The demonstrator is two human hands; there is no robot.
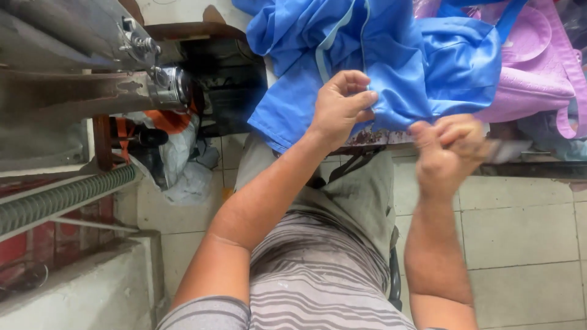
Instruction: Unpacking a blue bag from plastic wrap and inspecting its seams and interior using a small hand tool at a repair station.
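Both hands, left hand (340,105) and right hand (445,150), pinch the blue garment (391,61) shut.

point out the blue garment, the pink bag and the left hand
blue garment (391,61), head view, on the middle folds
pink bag (538,67), head view, on its textured front
left hand (339,107), head view, on its back

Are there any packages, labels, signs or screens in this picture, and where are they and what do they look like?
None that I can make out: no package, label, sign or screen.
What shows instead is cloth: a blue garment on the worktable edge, pinched by the left hand and right hand.
A pink-purple fabric item lies to its right.
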